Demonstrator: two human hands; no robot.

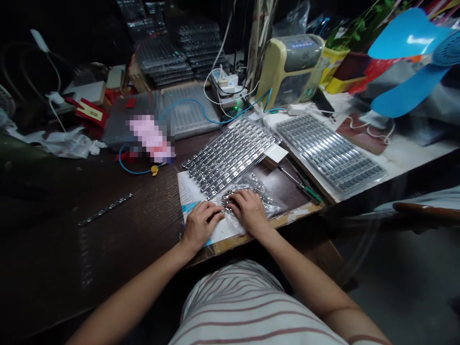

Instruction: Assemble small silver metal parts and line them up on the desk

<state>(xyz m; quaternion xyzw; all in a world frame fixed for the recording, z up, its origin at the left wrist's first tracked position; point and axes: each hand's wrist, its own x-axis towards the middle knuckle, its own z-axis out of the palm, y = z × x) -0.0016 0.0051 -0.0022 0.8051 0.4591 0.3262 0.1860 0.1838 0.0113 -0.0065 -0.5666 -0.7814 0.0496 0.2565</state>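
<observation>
My left hand [200, 223] rests on a white sheet [223, 230] at the table's near edge, fingers curled, touching a small pile of shiny metal parts [230, 197]. My right hand [248, 207] lies over the same pile, fingers bent down onto the parts, on a clear plastic bag [268, 195] holding more of them. What either hand pinches is too small to make out. Just beyond stands a clear tray [232, 154] filled with rows of metal parts, tilted toward me.
A second tray of dark parts [328, 153] lies to the right. A metal strip [105, 210] sits on the dark table at left. Stacked trays [181, 50], a beige machine [289, 67], cables, a power strip [230, 88] and a blue fan [413, 57] crowd the back.
</observation>
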